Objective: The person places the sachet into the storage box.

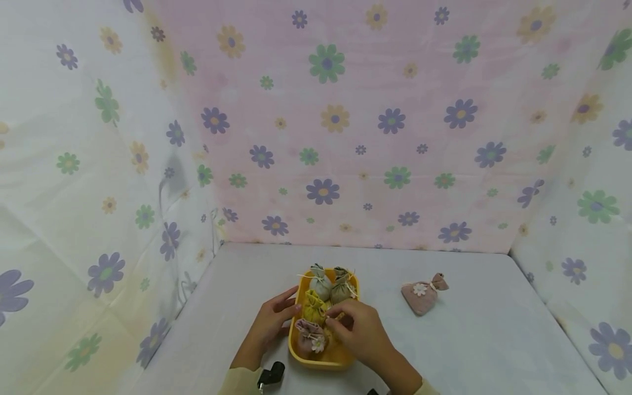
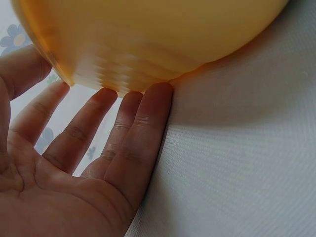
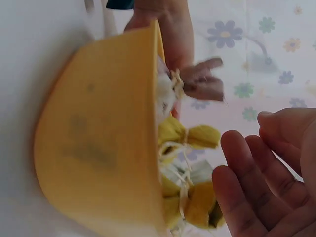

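A yellow plastic basket point(image 1: 322, 364) holds several small drawstring pouches. A mauve pouch point(image 1: 307, 341) with a pale flower sits at its front left, a yellow pouch point(image 1: 314, 308) behind that. A pale blue-grey pouch point(image 1: 321, 285) and an olive-brown pouch point(image 1: 340, 291) stand at the back. My left hand point(image 1: 272, 321) rests along the basket's left side, its spread fingertips against the wall in the left wrist view. Over the basket's right half hovers my right hand point(image 1: 359, 332), fingers loosely bent; the right wrist view shows nothing between them, close by the pouch tops.
A dusty pink pouch point(image 1: 422, 296) with a white flower lies on the white table point(image 1: 484, 329), right of the basket. Flower-printed cloth point(image 1: 365, 164) walls off the back and both sides. A small black device point(image 1: 271, 374) sits at my left wrist.
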A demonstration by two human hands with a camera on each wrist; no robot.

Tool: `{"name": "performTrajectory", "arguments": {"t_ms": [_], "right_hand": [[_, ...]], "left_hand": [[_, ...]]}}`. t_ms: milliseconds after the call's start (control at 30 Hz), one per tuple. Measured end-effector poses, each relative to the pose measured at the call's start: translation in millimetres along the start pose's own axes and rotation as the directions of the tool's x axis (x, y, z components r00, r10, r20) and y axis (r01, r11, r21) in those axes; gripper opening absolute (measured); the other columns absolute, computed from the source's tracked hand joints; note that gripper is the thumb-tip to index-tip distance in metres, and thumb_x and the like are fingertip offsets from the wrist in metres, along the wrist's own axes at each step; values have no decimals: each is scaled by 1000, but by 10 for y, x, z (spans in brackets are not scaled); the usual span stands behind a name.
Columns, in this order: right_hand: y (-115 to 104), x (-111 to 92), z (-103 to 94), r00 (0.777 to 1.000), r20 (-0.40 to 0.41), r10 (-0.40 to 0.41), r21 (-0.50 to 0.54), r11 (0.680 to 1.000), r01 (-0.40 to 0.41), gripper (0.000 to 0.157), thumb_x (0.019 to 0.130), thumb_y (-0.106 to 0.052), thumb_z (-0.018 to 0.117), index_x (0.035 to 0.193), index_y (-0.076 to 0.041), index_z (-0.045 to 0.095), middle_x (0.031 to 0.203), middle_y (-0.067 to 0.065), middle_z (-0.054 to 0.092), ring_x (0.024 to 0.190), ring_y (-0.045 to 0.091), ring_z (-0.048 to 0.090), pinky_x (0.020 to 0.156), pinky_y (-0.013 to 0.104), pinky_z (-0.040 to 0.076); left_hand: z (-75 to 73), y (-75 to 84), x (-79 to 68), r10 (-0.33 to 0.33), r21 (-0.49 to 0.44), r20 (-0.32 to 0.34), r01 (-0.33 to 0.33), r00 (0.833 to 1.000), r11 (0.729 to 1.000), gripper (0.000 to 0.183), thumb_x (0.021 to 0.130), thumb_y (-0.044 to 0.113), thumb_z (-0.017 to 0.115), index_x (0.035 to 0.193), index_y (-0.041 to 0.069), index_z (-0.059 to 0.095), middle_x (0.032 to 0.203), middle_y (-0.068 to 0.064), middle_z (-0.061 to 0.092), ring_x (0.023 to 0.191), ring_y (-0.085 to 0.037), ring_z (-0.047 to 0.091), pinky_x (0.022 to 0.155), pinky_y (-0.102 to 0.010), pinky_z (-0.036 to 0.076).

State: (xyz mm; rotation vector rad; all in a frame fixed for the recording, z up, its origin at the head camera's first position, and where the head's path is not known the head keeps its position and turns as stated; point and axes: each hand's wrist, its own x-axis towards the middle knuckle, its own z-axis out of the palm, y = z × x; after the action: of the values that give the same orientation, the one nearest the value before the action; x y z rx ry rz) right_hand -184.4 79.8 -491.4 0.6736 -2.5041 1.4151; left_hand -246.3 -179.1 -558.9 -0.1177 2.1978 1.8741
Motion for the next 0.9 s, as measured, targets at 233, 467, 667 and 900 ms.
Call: {"name": "performTrajectory", "arguments": {"t_ms": [233, 467, 667, 900], "right_hand": [[57, 41, -239, 991, -121, 48, -46, 997, -53, 13, 91, -15, 80, 100, -24, 75, 93, -17, 69, 77, 5, 68, 65, 19, 59], [188, 81, -412, 972, -221, 80, -105, 989, -105, 15, 92, -19, 81, 105, -21, 75, 100, -14, 71, 86, 5, 70, 70, 23, 60], [343, 107, -577, 950, -302, 84, -189, 971, -146, 20, 92, -26, 81, 110, -20, 75, 109, -5, 72, 97, 12, 68, 81, 41, 62], [528, 130, -780, 921, -371, 119, -226, 950, -214, 27, 90, -26, 82, 114, -16, 75, 123, 7, 67, 117, 30, 60, 99, 56, 52]], "left_hand": [[12, -7, -1, -10, 9, -15, 10, 1000, 1000, 69, 87, 51, 80, 150, 37, 55, 154, -17, 53, 130, -36, 62, 91, -48, 62], [18, -16, 2, -9, 13, -18, 9, 1000, 1000, 69, 86, 51, 80, 150, 37, 55, 153, -17, 53, 130, -36, 62, 91, -48, 62], [26, -11, 2, -11, 6, -18, 11, 1000, 1000, 70, 86, 52, 80, 149, 38, 56, 153, -17, 53, 130, -36, 62, 91, -48, 62], [22, -4, 5, -9, 11, -21, 9, 1000, 1000, 70, 86, 52, 80, 150, 37, 55, 153, -17, 54, 130, -37, 61, 91, -48, 62]]}}
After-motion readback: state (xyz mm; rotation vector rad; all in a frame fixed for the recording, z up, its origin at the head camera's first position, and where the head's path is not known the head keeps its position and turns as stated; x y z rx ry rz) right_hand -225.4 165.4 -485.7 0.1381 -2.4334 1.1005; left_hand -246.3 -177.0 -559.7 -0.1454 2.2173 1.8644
